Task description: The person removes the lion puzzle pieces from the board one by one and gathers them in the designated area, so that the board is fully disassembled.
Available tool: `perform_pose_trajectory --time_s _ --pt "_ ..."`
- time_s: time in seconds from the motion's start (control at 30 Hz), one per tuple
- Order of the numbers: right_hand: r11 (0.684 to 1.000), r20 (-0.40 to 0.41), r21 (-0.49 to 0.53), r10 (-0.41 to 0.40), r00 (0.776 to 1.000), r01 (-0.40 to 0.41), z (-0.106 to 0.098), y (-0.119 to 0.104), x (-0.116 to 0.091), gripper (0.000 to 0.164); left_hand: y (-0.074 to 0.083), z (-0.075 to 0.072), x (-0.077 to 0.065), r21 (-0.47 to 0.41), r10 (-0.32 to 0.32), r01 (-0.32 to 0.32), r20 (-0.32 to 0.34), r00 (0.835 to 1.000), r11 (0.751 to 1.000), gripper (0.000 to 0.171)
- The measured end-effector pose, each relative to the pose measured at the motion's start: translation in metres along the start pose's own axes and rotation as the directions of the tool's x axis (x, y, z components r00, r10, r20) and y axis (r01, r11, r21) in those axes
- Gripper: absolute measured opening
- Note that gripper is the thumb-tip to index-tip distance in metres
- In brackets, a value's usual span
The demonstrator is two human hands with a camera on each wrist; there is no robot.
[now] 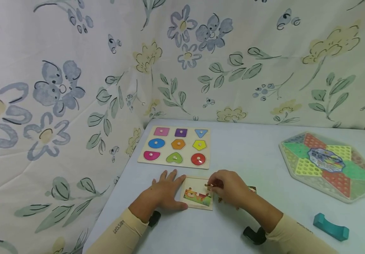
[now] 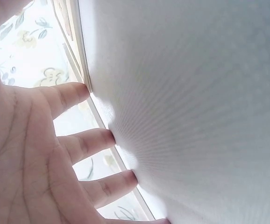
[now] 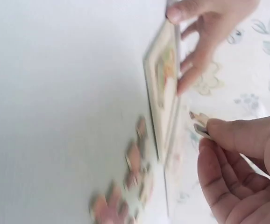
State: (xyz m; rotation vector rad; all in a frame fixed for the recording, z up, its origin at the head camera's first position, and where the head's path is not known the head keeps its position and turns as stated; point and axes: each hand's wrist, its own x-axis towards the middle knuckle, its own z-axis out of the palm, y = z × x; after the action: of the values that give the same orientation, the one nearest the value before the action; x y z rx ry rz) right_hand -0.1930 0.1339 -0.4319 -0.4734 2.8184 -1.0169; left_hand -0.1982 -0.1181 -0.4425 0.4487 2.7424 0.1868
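Puzzle board (image 1: 196, 182), one, partly filled, on the tabletop (image 1: 185, 234). Left hand (image 1: 166, 193): fingers spread against its left edge. Right hand (image 1: 229, 186): fingers pinching one piece (image 3: 201, 130) over its right side. Loose pieces (image 3: 109, 205): beside it. Step, seemingly: placing; next calls for aligning, lowering.

Pale flower-printed cloth (image 1: 182, 88), apparently hanging, fills the top of the frame and its left side; a white table (image 1: 243, 148) spreads across the lower centre and right; soft light falls over both.
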Motion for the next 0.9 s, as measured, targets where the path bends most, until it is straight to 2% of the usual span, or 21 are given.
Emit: perform_pose_trajectory --time_s 0.2,0.5,0.67,0.77,0.9 --pt "0.995 -0.009 -0.002 0.103 0.995 -0.103 -0.028 0.017 -0.018 0.017 -0.001 0.001 0.0 0.002 0.005 -0.005 -0.012 1.0 1.0 0.102" --pt "0.984 0.012 0.042 0.17 0.985 -0.17 -0.064 0.069 -0.059 0.011 0.0 0.001 0.001 -0.008 0.0 0.0 -0.011 1.0 1.0 0.103" --pt "0.972 0.057 0.081 0.217 0.974 -0.222 -0.067 0.084 -0.07 0.014 0.0 0.0 0.001 -0.011 0.001 -0.001 -0.01 1.0 1.0 0.102" --pt "0.971 0.078 0.093 0.213 0.974 -0.22 -0.063 0.089 -0.071 0.015 0.001 0.0 0.0 -0.009 0.001 -0.001 -0.01 1.0 1.0 0.102" --pt "0.976 0.066 0.062 0.203 0.977 -0.207 -0.059 0.093 -0.07 0.013 0.002 0.0 -0.001 -0.011 0.003 -0.003 -0.008 1.0 1.0 0.102"
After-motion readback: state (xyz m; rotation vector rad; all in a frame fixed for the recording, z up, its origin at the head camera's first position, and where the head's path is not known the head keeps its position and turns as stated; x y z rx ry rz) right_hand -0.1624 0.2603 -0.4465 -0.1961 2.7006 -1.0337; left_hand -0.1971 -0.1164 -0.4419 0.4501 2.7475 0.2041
